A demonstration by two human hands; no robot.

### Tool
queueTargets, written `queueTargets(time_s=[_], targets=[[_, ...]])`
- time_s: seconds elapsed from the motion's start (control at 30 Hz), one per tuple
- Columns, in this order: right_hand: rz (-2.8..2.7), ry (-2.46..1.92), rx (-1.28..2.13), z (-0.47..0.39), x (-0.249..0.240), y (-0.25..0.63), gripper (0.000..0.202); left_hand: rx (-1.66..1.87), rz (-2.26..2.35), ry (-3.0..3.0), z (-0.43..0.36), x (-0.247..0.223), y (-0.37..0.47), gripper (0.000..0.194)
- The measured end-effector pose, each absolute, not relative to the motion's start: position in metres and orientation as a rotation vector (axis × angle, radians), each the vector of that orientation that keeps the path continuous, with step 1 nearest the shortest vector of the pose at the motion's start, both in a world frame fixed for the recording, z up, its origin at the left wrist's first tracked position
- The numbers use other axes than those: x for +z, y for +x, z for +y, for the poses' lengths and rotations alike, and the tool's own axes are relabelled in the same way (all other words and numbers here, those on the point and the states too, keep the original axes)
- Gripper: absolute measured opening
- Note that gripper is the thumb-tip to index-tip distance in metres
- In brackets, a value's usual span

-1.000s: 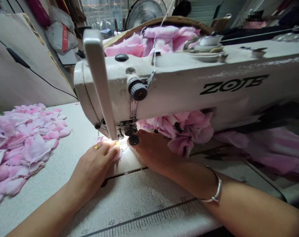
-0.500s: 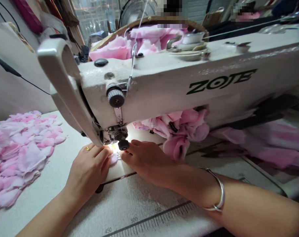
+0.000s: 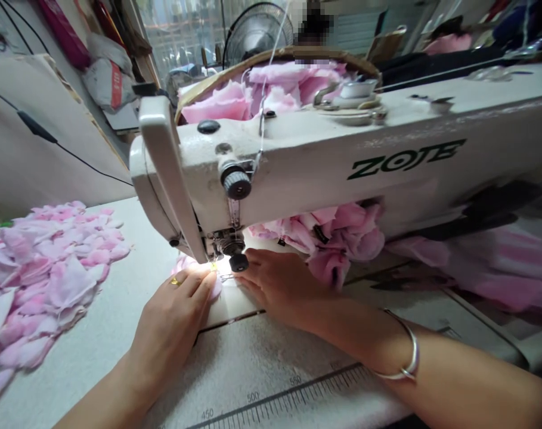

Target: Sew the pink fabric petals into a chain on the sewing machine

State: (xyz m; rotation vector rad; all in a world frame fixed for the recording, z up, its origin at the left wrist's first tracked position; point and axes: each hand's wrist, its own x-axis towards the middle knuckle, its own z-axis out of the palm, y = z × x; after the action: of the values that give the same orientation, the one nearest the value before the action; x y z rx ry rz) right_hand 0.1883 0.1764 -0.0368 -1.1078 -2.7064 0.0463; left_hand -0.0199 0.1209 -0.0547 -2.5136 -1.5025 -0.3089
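A ZOJE sewing machine (image 3: pixel 297 161) stands before me, its lamp lighting the needle area. Beside the presser foot, my left hand (image 3: pixel 176 304), wearing a gold ring, has its fingers pressed together on a small pink fabric petal (image 3: pixel 216 290). More pale pink cloth shows just beyond those fingertips. My right hand (image 3: pixel 282 283) lies right of the needle, fingers curled in, the tips partly behind a black knob (image 3: pixel 239 263). Whatever is under its fingertips is hidden. A bunch of pink fabric pieces (image 3: pixel 328 238) rests beneath the machine arm, just past my right hand.
Many loose pink petals (image 3: pixel 69 268) are heaped on the table at left. Behind the machine, a basket rim (image 3: pixel 226 76) surrounds more pink cloth, near a fan (image 3: pixel 259 36). Pink fabric (image 3: pixel 485 262) lies at right. A printed ruler (image 3: pixel 288 393) runs along the front.
The view has shifted, so the machine head and both hands appear farther right. Pink cloth now shows beyond my left fingertips. Both hands stay beside the needle.
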Motion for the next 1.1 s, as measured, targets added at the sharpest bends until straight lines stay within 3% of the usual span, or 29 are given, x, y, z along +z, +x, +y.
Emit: queueTargets(time_s=[0.57,1.1], targets=[[-2.657,-1.013,-0.242,0.186,-0.048,0.181,0.015,-0.39,-1.494,-2.608,0.12,-0.054,-0.02,0.025],[-2.636,-1.1,-0.208,0.187,-0.044,0.178,0.016,-0.393,-1.413,-2.547,0.128,-0.055,-0.021,0.022]])
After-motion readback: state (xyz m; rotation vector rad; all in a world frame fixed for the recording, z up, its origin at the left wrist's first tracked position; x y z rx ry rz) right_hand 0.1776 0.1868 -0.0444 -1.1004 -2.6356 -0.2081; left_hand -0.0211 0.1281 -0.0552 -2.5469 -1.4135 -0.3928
